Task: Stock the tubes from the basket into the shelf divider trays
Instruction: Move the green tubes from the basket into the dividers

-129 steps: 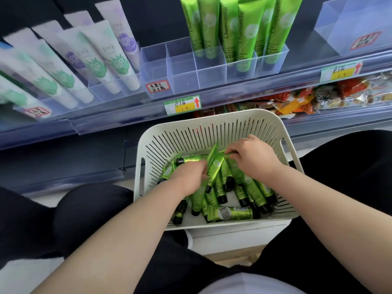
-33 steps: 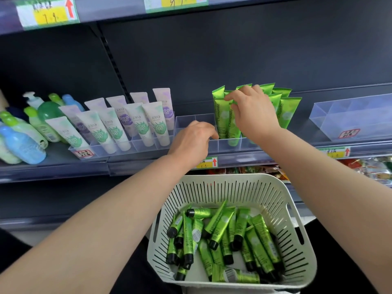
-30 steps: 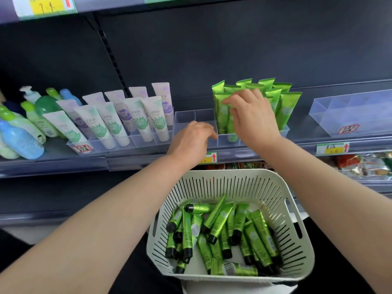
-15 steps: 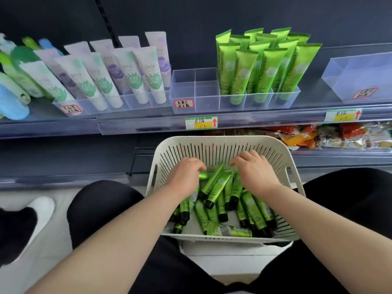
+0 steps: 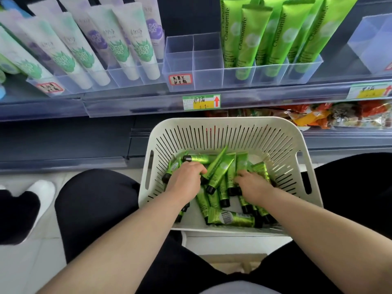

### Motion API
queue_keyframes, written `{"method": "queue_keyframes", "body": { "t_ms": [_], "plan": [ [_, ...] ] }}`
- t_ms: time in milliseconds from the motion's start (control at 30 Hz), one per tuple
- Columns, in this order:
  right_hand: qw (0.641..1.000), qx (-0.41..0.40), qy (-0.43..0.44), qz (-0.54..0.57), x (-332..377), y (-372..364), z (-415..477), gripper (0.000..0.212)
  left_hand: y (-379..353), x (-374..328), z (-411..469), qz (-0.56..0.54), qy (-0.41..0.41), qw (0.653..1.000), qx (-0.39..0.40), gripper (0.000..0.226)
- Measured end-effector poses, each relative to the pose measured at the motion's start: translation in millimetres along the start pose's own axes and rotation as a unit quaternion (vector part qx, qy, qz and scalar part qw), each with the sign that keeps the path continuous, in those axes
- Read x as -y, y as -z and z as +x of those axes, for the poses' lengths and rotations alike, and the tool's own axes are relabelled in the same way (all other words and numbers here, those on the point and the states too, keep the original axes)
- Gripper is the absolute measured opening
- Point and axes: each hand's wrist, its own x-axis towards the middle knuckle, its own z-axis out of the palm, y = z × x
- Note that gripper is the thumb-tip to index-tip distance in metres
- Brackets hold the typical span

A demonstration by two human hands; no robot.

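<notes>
In the basket [image 5: 231, 128], the left hand [image 5: 184, 180] curls down over the loose green tubes [image 5: 220, 166] at its left side, and the right hand [image 5: 252, 186] digs bent fingers into the pile at its right; whether either has a firm pinch cannot be told. The tubes lie crossed, so a hasty lift could drag neighbours over the basket's rim. Left of the basket is pale floor [image 5: 31, 262]; above it the divider tray [image 5: 195, 81] shows bare slots beside standing tubes [image 5: 250, 39].
</notes>
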Motion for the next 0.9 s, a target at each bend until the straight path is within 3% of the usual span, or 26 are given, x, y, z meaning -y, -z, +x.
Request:
{"method": "queue_keyframes", "body": {
  "t_ms": [200,300,400,467,633,733,833,900],
  "plan": [
    [0.999,0.004,0.005,-0.052,5,-1,-1,0.025,-3,-3,1,0.001,-0.006,1.000,0.009,0.034],
    [1.000,0.008,-0.014,-0.003,4,-1,-2,0.022,-3,-6,0,0.000,-0.015,1.000,0.008,0.033],
    [0.993,-0.056,-0.064,0.078,-1,2,-2,0.025,-2,-7,-1,-0.001,-0.019,1.000,0.000,0.032],
    [0.984,-0.098,-0.088,0.121,-5,2,2,0.033,-2,-8,-1,-0.001,-0.024,1.000,0.000,0.032],
    [0.970,-0.098,-0.112,0.190,-4,-2,25,0.057,-5,-6,-2,-0.002,-0.029,1.000,0.008,0.032],
    [0.961,-0.122,-0.139,0.207,-2,-4,33,0.087,-7,-5,-3,-0.003,-0.031,0.999,0.008,0.031],
    [0.947,-0.106,-0.162,0.257,-2,-5,35,0.113,-7,-4,-2,-0.003,-0.031,0.999,0.008,0.030],
    [0.944,-0.085,-0.179,0.263,-1,-7,35,0.115,-7,-5,-2,0.000,-0.033,0.999,0.010,0.030]
  ]
}}
